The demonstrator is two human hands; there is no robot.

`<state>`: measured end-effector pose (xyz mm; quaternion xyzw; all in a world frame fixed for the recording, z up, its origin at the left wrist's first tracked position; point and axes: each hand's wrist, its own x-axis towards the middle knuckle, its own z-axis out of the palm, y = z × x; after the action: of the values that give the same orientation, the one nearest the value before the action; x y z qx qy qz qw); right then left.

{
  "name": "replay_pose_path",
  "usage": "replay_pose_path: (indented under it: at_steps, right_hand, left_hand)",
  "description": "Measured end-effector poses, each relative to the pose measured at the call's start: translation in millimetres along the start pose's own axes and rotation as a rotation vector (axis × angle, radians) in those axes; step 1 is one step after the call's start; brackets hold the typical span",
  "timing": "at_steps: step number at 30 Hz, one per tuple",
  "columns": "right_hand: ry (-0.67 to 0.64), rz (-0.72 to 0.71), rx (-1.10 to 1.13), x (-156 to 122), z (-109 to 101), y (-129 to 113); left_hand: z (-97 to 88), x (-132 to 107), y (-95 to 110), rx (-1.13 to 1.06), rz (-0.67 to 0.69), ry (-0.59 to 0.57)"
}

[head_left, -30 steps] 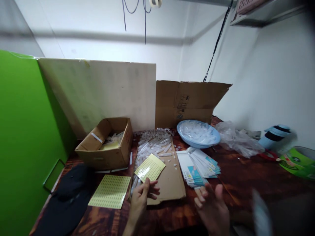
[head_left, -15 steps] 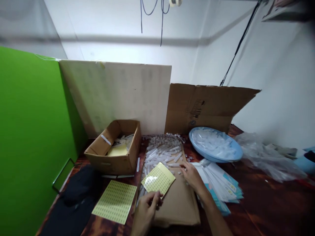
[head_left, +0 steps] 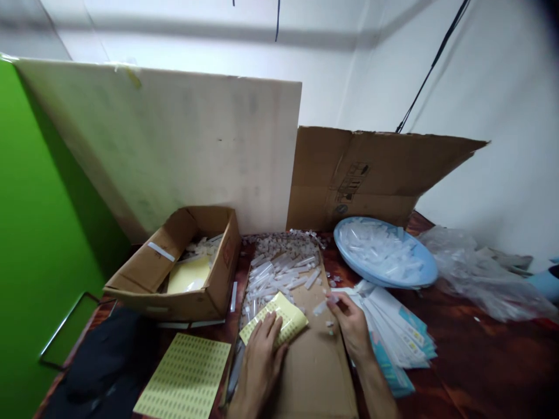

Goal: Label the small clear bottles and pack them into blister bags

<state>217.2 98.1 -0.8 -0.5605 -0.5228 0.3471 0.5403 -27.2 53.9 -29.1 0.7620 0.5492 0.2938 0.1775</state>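
My left hand [head_left: 261, 349] grips a yellow sheet of small printed stickers [head_left: 283, 317], its fingers across the top and the sheet bowed. To the right, my right hand [head_left: 351, 323] pinches a small translucent plastic piece [head_left: 322, 306] between thumb and fingertips, over the cardboard [head_left: 314, 372]. Many similar clear plastic pieces [head_left: 279, 270] lie heaped on the far part of that cardboard, with smaller bits behind them. A second yellow sticker sheet [head_left: 186, 372] rests flat on the table, left of my left hand.
An open cardboard box [head_left: 174, 302] with plastic pieces and yellow paper stands at left. A blue basin [head_left: 425, 265] of clear pieces is at back right, beside crumpled plastic [head_left: 476, 279]. Fanned white-and-teal packets [head_left: 397, 331] lie near my right forearm. Dark cloth [head_left: 100, 361] lies left.
My left hand has moved up over the sticker sheet, which now bends. My right hand now shows a plastic piece in its fingertips. The view has tilted down and closer.
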Motion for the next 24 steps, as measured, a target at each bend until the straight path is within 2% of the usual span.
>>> replay_pose_path:
  at_steps: [2,5,9,14,19,24]
  right_hand:
    - [0.072,0.142,0.306,-20.1,5.5,-7.7]
    - [0.001,0.298,0.539,-43.3,26.9,-19.9]
    - [-0.105,0.423,0.564,-55.7,66.3,-27.4]
    - [-0.081,0.495,0.534,-58.6,99.1,-26.5]
    - [-0.137,0.409,0.405,-62.5,99.6,-20.8]
    - [-0.265,0.341,0.288,-70.2,87.1,-26.3]
  left_hand:
    - [-9.9,0.1,3.5,-0.043,-0.001,0.02]
    - [-29.9,3.0,8.5,-0.173,-0.031,0.053]
    - [-52.6,4.3,5.6,-0.313,-0.047,0.03]
    - [-73.0,1.4,3.0,-0.26,0.046,-0.015]
    - [-85.3,8.6,22.7,-0.287,0.042,0.053]
    - [-78.1,14.9,38.4,-0.362,0.032,0.107]
